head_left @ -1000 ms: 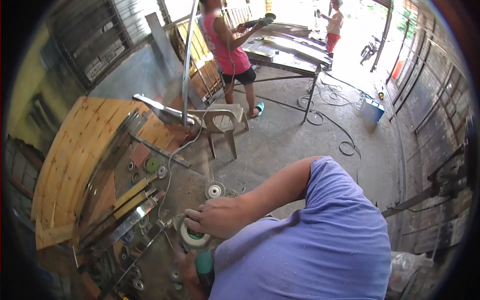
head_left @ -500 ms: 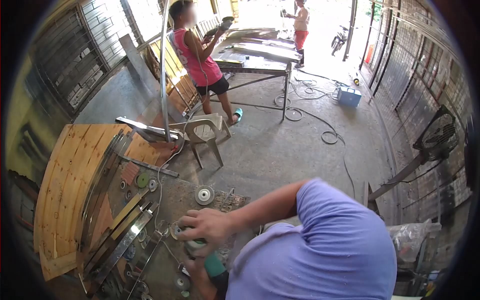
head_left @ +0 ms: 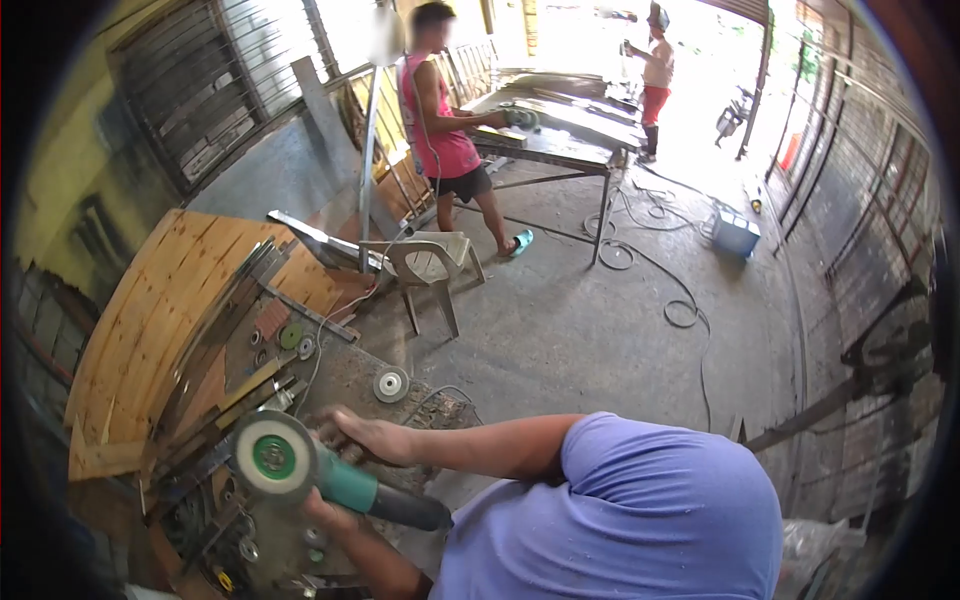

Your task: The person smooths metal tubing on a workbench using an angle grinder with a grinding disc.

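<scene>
A teal angle grinder (head_left: 350, 486) with a black rear end is tilted up towards me, its round grey-white disc (head_left: 292, 478) with a green centre facing the camera. My left hand (head_left: 328, 514) is closed around the grinder from below, just behind the disc. At the disc's upper right edge is my right hand (head_left: 362, 436), its fingers bent and smeared by motion beside the grinder's head; I cannot tell whether they grip it. Beyond my hands, a loose wheel-shaped disc (head_left: 391, 384) lies on the worktop.
Metal bars (head_left: 240, 405), a green disc (head_left: 291, 336) and several small discs lie about the worktop. Wooden panels (head_left: 135, 330) stand at left, a plastic chair (head_left: 430, 270) beyond. A person in pink (head_left: 450, 150) works at a metal table (head_left: 590, 155); cables (head_left: 680, 312) cross the floor.
The grinder has been raised and turned so its disc faces the camera. My right hand has moved from over the grinder to the disc's edge. The person in pink has lowered their tool to the table.
</scene>
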`<state>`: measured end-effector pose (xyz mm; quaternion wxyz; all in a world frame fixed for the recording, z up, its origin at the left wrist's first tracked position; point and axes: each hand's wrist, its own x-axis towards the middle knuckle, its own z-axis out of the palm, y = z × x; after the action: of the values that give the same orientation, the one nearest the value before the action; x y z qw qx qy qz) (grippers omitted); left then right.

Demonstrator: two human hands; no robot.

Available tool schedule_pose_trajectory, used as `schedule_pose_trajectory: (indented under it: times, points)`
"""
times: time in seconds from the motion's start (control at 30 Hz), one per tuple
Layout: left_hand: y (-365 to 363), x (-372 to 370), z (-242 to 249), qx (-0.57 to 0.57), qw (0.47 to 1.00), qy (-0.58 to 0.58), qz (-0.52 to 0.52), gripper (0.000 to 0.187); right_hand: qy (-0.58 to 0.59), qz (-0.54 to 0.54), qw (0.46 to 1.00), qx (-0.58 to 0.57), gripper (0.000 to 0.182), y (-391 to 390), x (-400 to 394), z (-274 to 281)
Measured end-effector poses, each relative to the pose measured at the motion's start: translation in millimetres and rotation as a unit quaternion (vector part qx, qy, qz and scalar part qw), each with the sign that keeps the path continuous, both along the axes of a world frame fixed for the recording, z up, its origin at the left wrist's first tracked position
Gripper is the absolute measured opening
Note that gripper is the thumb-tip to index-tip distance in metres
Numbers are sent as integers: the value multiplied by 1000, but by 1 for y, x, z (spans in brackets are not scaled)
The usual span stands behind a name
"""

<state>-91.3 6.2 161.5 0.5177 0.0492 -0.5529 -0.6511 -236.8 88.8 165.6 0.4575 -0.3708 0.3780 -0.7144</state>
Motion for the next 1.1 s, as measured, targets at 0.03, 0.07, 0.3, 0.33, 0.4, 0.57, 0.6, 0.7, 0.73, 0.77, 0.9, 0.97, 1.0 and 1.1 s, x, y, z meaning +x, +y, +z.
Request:
schedule_pose_trajectory:
  times: [0.03, 0.07, 0.3, 0.33, 0.4, 0.57, 0.6, 0.7, 0.73, 0.77, 0.9, 0.97, 1.0, 1.1]
  points:
    - [-16, 1, -22, 136, 979, -25, -150, 82, -8, -21, 999, 38, 71, 27, -2, 8]
    - [-15, -7, -32, -35, 978, -179, -103, 65, -18, -29, 996, 81, 75, 53, 2, 14]
    - [133, -32, 5, -245, 867, -434, -10, 77, -36, -62, 997, 31, 72, 148, -47, -52]
    - [156, -31, -13, -148, 903, -389, -105, 79, -88, -136, 986, 27, 71, 158, -44, -53]
    - [203, -36, -62, -84, 913, -386, -104, 72, -157, -30, 985, -67, 74, 192, -59, -71]
    - [213, -49, -62, 0, 864, -324, -386, 81, -158, 15, 986, -53, 81, 210, -86, -65]
    - [209, -51, -73, -14, 852, -327, -410, 81, -152, 18, 988, -25, 80, 211, -89, -73]
    - [170, -42, -98, -135, 808, -447, -360, 74, -119, 12, 992, 38, 76, 205, -90, -84]
    - [149, -36, -104, -184, 781, -496, -332, 71, -101, 5, 993, 57, 75, 203, -86, -85]
    - [122, -30, -121, -210, 794, -515, -247, 65, -83, 2, 993, 78, 74, 200, -82, -88]
    - [7, -5, -157, -270, 680, -680, 43, 41, 8, 7, 989, 149, 78, 171, -68, -71]
    - [-36, 2, -175, -291, 637, -707, 100, 36, -5, -1, 990, 140, 75, 154, -71, -71]
    - [-54, 2, -180, -307, 612, -720, 110, 35, -11, -6, 991, 136, 73, 146, -74, -71]
    - [-99, -1, -214, -339, 566, -742, 116, 29, 12, -11, 992, 124, 71, 120, -71, -65]
